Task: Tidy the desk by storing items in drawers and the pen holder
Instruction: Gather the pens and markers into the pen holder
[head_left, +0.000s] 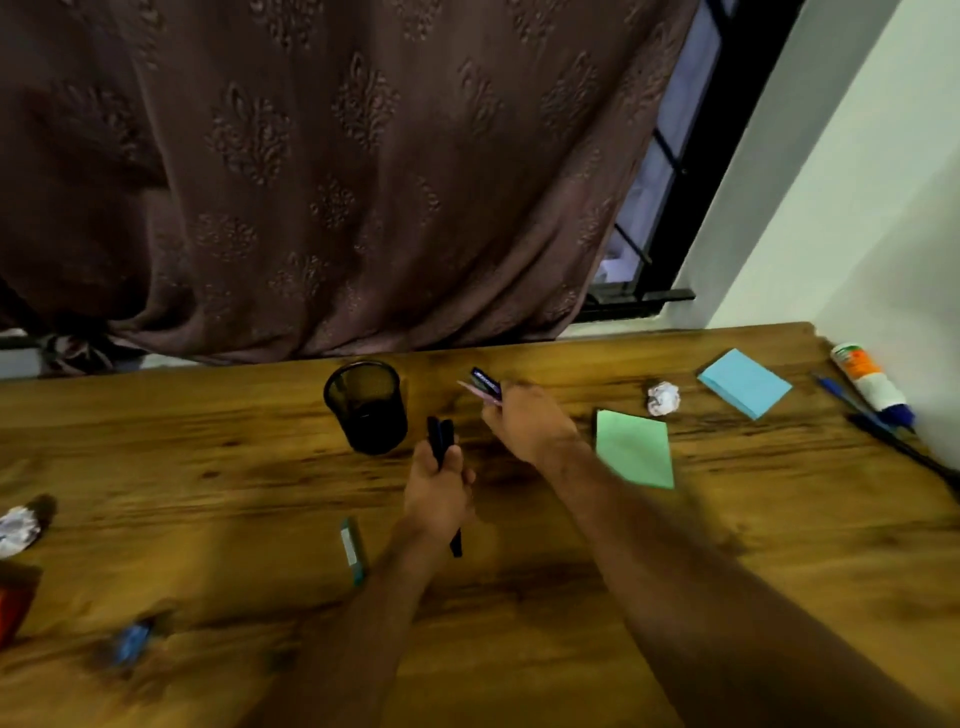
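A black mesh pen holder (367, 405) stands upright near the desk's far edge. Just right of it and nearer to me, my left hand (439, 493) is closed around two dark pens (440, 439) that point up towards the holder's side. My right hand (527, 423) hovers right of the holder, gripping a dark marker (485, 382) together with a pinkish pen, their tips poking out to the upper left. A green marker (353, 548) lies on the wood left of my left forearm.
Green sticky pad (634, 449), blue sticky pad (744, 382) and a crumpled paper ball (663, 398) lie to the right. A glue tube (867, 382), blue pen (847, 397) and black pen (904, 449) sit by the right wall. Crumpled paper (18, 527), a red object (15, 603) and a blue wrapper (130, 642) lie left.
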